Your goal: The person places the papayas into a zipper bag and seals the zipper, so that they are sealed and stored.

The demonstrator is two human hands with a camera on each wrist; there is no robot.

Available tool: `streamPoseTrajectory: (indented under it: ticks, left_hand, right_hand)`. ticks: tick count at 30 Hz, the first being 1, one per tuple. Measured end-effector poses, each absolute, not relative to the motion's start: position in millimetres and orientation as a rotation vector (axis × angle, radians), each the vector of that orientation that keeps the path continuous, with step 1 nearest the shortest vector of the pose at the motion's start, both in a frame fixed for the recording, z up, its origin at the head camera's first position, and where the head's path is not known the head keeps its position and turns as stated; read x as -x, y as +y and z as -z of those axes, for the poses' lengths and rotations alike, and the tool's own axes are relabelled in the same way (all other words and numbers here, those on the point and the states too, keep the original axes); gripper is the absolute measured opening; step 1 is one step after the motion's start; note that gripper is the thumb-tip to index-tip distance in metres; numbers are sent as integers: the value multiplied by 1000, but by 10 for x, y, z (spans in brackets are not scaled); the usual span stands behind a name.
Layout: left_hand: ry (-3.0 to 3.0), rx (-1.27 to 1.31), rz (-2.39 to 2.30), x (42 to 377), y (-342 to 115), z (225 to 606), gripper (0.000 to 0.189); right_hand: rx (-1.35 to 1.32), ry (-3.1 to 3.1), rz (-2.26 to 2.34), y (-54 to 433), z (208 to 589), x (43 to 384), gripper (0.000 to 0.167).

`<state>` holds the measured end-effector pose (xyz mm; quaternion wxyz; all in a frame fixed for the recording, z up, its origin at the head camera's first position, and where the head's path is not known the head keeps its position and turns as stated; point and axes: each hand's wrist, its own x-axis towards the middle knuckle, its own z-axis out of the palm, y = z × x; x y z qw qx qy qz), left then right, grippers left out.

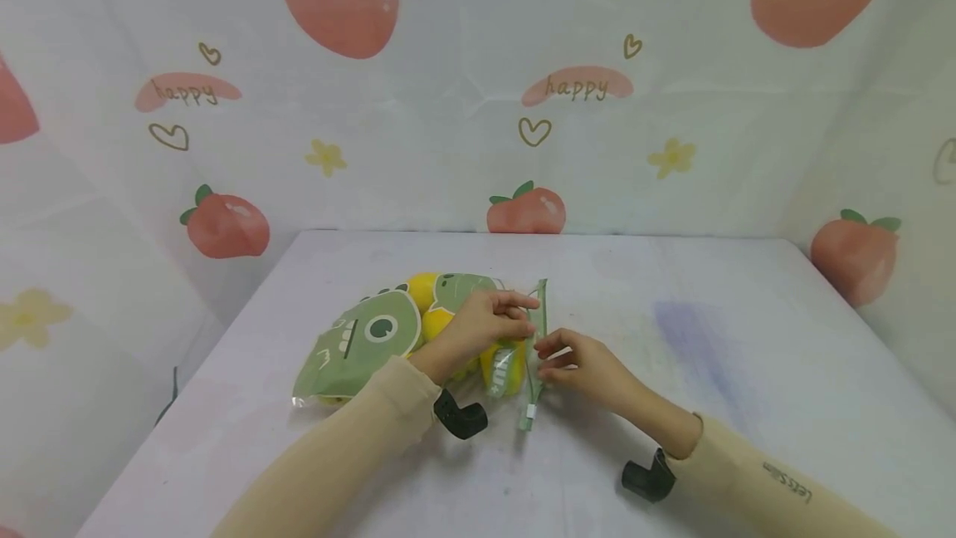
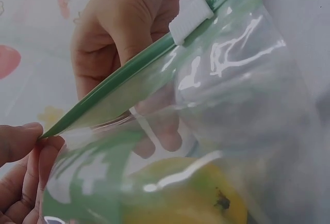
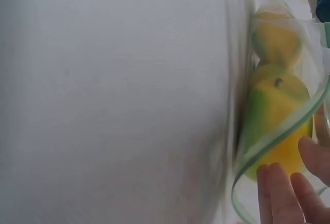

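Observation:
A clear slider bag (image 1: 373, 339) with a green cartoon print lies left of centre on the table, plump with yellow-green fruit (image 3: 278, 121) that looks like mangoes. Its green zip edge (image 2: 116, 79) carries a white slider (image 1: 531, 412) at the near end. My left hand (image 1: 478, 326) reaches over the bag and pinches the zip edge between thumb and forefinger, plain in the left wrist view. From the other side my right hand (image 1: 586, 368) comes to the zip edge with relaxed, parted fingers (image 3: 281, 198). Some of those fingers show through the film in the left wrist view.
The white table (image 1: 747, 405) runs on to the right of the bag, with a faint purple stain (image 1: 695, 347). A printed cloth (image 1: 426, 123) hangs behind and at the sides. Each wrist wears a black camera mount (image 1: 648, 476).

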<state>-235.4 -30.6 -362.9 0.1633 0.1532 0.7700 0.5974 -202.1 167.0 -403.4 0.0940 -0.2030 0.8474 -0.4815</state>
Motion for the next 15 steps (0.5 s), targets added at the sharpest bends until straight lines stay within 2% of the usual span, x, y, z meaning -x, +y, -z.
streamPoseTrajectory:
  ticks: [15]
  left_hand:
    - [2185,-423,-1709,2354,-303,3624,36]
  right_hand:
    - [611,2494,1481,1725,3979,2049,36]
